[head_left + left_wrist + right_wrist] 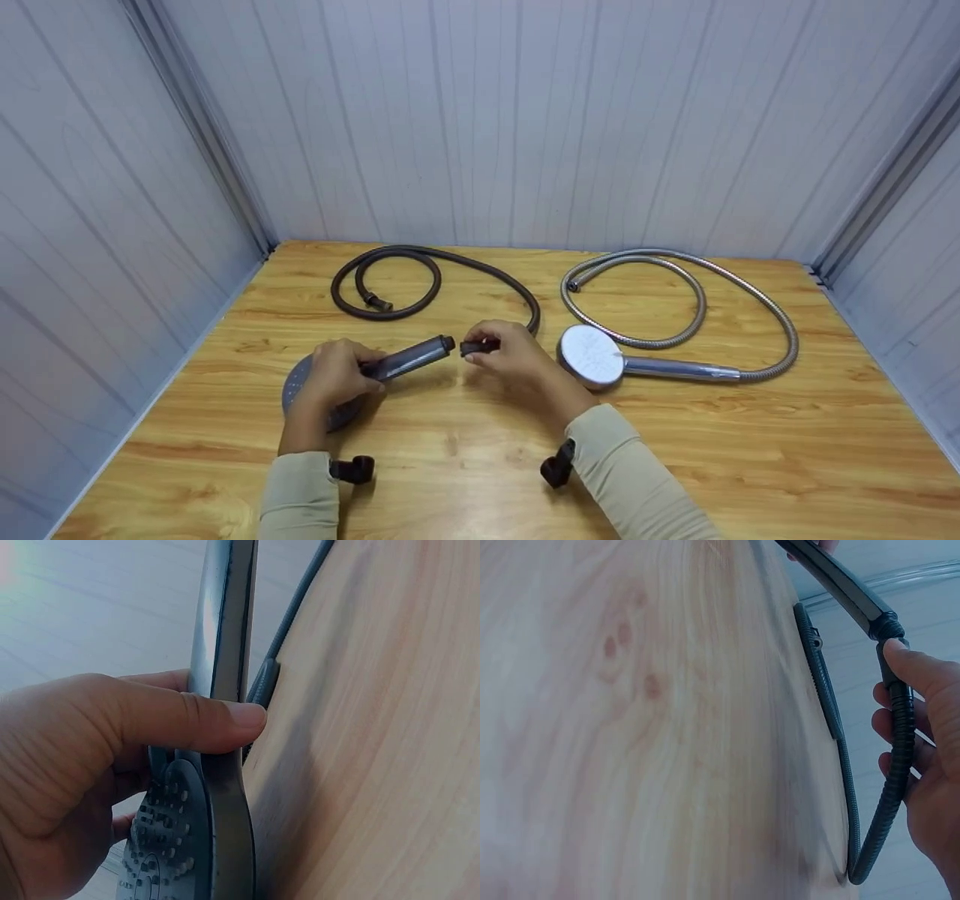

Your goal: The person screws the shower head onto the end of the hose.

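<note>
My left hand [337, 375] grips a dark grey shower head [412, 358] by its handle near the head, thumb across the handle in the left wrist view. Its nozzle face [161, 840] shows below the fingers. The threaded handle end [448, 343] points right, toward my right hand [510, 351]. That hand pinches the end fitting [472, 347] of a dark shower hose [480, 264] between thumb and fingers. In the head view a narrow gap separates fitting and thread; in the right wrist view they line up closely, and whether they touch cannot be told.
To the right lies a chrome shower head [592, 356] with a white face, joined to a coiled chrome hose [787, 330]. The dark hose's free end [379, 302] lies coiled at the back left. Panelled walls [480, 120] border the wooden table [450, 480].
</note>
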Demonstrator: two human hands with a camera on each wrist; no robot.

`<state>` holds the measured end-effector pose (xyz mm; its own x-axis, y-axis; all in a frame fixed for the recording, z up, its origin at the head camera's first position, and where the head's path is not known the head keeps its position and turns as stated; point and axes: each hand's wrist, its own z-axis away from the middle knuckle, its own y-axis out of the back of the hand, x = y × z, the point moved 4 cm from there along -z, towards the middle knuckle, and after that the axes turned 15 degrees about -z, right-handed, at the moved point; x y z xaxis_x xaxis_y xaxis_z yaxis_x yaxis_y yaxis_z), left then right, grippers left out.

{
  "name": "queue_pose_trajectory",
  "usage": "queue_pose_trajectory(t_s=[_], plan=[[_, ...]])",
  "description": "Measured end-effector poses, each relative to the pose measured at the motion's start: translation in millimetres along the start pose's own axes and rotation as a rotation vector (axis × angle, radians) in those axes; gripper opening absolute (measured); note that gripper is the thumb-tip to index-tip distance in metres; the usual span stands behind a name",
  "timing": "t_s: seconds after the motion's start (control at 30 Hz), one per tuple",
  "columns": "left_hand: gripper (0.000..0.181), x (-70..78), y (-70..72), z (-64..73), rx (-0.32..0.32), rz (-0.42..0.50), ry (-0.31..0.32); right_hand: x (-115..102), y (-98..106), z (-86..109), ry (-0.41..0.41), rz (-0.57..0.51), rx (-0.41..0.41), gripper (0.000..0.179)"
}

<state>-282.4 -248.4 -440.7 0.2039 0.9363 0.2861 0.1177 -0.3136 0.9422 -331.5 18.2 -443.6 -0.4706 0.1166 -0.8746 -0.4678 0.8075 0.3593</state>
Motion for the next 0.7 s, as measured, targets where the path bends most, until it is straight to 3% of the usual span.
queue_pose_trajectory(t_s=[0.3, 0.7], plan=[[0.040, 5.9, -0.3, -2.5, -0.003, 0.000, -0.026, -6, 3, -1.2, 0.092, 0.023, 0.005, 0.017], [0.036, 14.0, -1.0, -2.7, 0.006, 0.002, -0.060, -8, 7, -0.1, 0.127, 0.097, 0.003, 0.015]])
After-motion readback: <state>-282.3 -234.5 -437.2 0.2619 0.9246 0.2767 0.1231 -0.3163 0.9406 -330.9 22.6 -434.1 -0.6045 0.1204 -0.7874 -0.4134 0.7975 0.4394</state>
